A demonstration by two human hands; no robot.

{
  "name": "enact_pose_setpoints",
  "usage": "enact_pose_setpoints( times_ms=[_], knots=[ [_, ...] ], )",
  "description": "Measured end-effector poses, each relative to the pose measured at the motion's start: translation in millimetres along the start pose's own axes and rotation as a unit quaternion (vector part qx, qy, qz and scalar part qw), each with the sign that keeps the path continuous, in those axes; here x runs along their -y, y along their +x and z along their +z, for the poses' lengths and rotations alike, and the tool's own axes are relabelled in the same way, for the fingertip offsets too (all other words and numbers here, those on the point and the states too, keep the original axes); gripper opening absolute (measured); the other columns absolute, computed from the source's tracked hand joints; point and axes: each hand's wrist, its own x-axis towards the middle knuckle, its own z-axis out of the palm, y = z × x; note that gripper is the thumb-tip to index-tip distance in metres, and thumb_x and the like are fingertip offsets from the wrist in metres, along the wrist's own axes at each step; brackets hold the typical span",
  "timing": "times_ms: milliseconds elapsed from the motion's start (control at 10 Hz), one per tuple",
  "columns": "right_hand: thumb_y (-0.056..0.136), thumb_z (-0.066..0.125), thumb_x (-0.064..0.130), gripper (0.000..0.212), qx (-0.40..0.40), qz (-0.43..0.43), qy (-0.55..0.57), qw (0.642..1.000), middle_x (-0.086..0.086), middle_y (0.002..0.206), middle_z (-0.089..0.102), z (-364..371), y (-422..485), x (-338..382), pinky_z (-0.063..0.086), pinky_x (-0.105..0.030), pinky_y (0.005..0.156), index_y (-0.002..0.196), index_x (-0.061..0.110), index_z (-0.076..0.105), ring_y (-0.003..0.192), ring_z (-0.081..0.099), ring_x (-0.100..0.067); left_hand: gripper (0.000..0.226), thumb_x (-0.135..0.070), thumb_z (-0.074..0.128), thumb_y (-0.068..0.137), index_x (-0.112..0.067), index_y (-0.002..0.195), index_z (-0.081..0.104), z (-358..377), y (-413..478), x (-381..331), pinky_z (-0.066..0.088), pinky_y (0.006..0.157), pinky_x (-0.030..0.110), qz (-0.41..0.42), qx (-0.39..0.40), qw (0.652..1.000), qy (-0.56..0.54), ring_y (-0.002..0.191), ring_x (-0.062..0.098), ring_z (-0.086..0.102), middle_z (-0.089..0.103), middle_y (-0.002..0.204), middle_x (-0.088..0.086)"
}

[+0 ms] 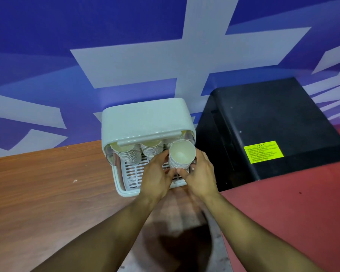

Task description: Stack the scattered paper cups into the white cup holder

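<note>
Both of the person's hands are at the front of the white cup holder (pixel 145 118), which sits on the wooden table (pixel 37 183) against a blue and white wall (pixel 67 46). Between them they hold a stack of paper cups (pixel 182 157), tilted so that its open mouth faces up and toward the person. The left hand (pixel 157 173) cups the stack from the left side and the right hand (pixel 201 173) from the right, fingers curled round the lower part, the fingertips nearly meeting under its base. The stack sits at the right end of the holder, above the slatted tray (pixel 133 173) and just below the edge of the raised lid.

Inside the holder, to the left of the held stack, lie two more stacks: a left stack (pixel 128 155) and a middle stack (pixel 151 149), both leaning with their mouths upward. More cup rims show behind the held stack, but not clearly.

Just beside the holder on the right stands a black box (pixel 263 118) with a yellow label (pixel 263 152), resting on a red surface (pixel 292 213).
</note>
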Motion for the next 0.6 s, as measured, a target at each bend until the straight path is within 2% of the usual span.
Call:
enact_pose_setpoints(
  times_ms=[100, 200, 300, 400, 500, 600],
  knots=[
    [0.069, 0.083, 0.019, 0.085, -0.005, -0.002, -0.004, 1.000, 0.007, 0.127, 0.048, 5, 0, 0, 0.051, -0.035, 0.094, 0.141, 0.027, 0.039, 0.113, 0.055, -0.011, 0.065, -0.001, 0.062, 0.081, -0.029, 0.138, 0.051, -2, 2, 0, 0.052, 0.087, 0.017, -0.016, 0.011, 1.000, -0.014, 0.113, 0.001, 0.058, 0.063, 0.126, -0.009],
    [0.069, 0.083, 0.018, 0.083, -0.014, 0.002, -0.005, 1.000, 0.009, 0.123, 0.048, 6, -1, 2, 0.051, -0.035, 0.093, 0.140, 0.026, 0.040, 0.111, 0.055, -0.010, 0.063, 0.002, 0.061, 0.081, -0.030, 0.135, 0.053, -7, 2, -1, 0.048, 0.081, 0.006, -0.039, 0.035, 0.998, -0.044, 0.109, -0.004, 0.059, 0.064, 0.120, -0.014],
    [0.068, 0.083, 0.017, 0.081, -0.021, 0.005, -0.008, 1.000, 0.010, 0.122, 0.047, 6, -5, 3, 0.051, -0.035, 0.092, 0.138, 0.026, 0.042, 0.109, 0.055, -0.010, 0.064, 0.003, 0.062, 0.081, -0.029, 0.135, 0.053, -11, 1, -2, 0.047, 0.084, 0.008, -0.057, 0.057, 0.995, -0.061, 0.109, -0.005, 0.058, 0.064, 0.115, -0.018],
    [0.067, 0.083, 0.020, 0.087, -0.025, 0.010, -0.008, 1.000, 0.008, 0.122, 0.047, 5, -10, 5, 0.051, -0.035, 0.093, 0.141, 0.027, 0.038, 0.110, 0.056, -0.012, 0.060, -0.007, 0.068, 0.080, -0.029, 0.134, 0.055, -15, -2, 2, 0.050, 0.094, 0.022, -0.072, 0.054, 0.995, -0.038, 0.111, -0.001, 0.059, 0.064, 0.114, -0.019],
    [0.068, 0.083, 0.020, 0.087, -0.042, 0.031, -0.022, 0.998, -0.001, 0.126, 0.048, 5, -16, 8, 0.049, -0.036, 0.094, 0.142, 0.019, 0.036, 0.114, 0.054, -0.017, 0.054, -0.018, 0.072, 0.081, -0.022, 0.133, 0.057, -23, -9, 9, 0.050, 0.100, 0.034, -0.113, 0.035, 0.993, -0.014, 0.115, 0.006, 0.058, 0.064, 0.123, -0.009],
    [0.071, 0.081, 0.018, 0.064, -0.114, 0.084, -0.043, 0.989, -0.009, 0.119, 0.046, 5, -35, 23, 0.048, -0.035, 0.088, 0.122, 0.006, 0.044, 0.109, 0.054, -0.028, 0.047, -0.023, 0.072, 0.083, -0.020, 0.129, 0.059, -37, -21, 5, 0.048, 0.100, 0.030, -0.119, 0.014, 0.993, 0.019, 0.112, 0.005, 0.059, 0.065, 0.121, -0.008]
  ],
)
